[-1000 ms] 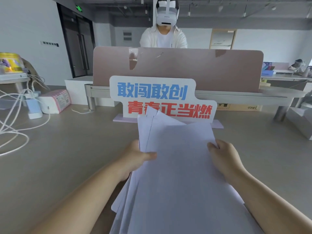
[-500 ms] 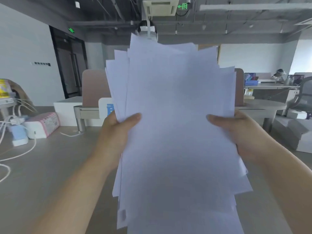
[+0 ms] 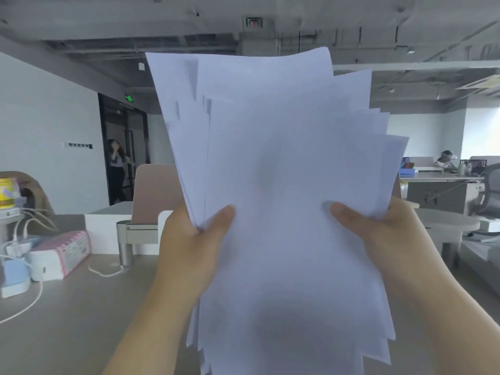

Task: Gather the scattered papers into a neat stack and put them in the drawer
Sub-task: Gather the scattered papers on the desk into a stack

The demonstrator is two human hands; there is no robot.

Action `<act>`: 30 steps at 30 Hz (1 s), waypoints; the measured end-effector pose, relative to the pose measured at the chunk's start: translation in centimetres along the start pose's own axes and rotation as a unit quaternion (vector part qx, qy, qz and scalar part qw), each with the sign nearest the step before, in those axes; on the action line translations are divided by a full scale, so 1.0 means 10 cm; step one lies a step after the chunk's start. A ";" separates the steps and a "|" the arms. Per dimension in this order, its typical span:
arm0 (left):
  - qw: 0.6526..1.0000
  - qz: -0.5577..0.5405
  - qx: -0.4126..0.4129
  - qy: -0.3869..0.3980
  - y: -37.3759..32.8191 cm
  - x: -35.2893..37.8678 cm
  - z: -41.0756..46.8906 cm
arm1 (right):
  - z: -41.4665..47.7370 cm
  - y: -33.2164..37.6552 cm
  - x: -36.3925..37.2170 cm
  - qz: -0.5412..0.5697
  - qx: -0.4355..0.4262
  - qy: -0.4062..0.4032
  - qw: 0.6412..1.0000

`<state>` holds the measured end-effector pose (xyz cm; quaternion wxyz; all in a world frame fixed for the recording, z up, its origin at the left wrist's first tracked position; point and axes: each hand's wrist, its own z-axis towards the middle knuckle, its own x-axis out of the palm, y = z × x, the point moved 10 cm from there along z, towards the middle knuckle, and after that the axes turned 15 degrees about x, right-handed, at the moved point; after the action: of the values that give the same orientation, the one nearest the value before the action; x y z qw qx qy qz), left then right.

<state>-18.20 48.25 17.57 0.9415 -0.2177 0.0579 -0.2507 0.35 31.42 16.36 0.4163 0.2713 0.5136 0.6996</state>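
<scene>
Clearly the papers (image 3: 281, 185) are all in hand but not yet neat. They stand nearly upright in the air over the table (image 3: 67, 315), raised in front of the person's view, with their top edges fanned out in steps toward the right and their lower corners ragged too. The left hand (image 3: 194, 247) pinches the left edge, thumb across the front sheet and fingers hidden behind; the right hand (image 3: 378, 234) does the same on the right edge. Both are closed on the bundle, one on each side, which seems meant to keep the loose sheets from sliding apart while they are brought on end. Holding them upright like this probably serves to let the sheets drop level, so a tap of the lower edge on the table would square them. Gathering looks finished; squaring remains, and no drawer is visible from here. A tissue pack (image 3: 61, 253) and white cables (image 3: 24, 307) lie near the table's left edge, well apart from the papers.
</scene>
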 end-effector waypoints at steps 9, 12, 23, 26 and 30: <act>0.996 -0.057 -0.039 -0.048 0.26 -0.18 0.00 | -0.13 0.16 -0.03 0.068 -0.096 0.007 0.993; 0.996 -0.059 -0.044 -0.044 0.28 -0.19 0.00 | -0.17 0.20 0.00 0.067 -0.125 0.013 0.990; 0.984 -0.132 -0.100 -0.066 0.41 -0.25 -0.05 | 0.07 -0.42 0.28 -0.070 0.024 0.192 0.979; 0.977 -0.159 -0.120 -0.081 0.43 -0.27 -0.05 | 0.09 -0.50 0.24 -0.168 0.024 0.166 0.971; 0.973 -0.173 -0.136 -0.072 0.42 -0.26 -0.05 | 0.08 -0.41 0.21 -0.106 0.016 0.179 0.978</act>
<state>-18.67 52.63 15.25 0.8471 -0.3680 -0.0149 -0.3830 1.13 34.16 12.60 0.3846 0.0921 0.6166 0.6807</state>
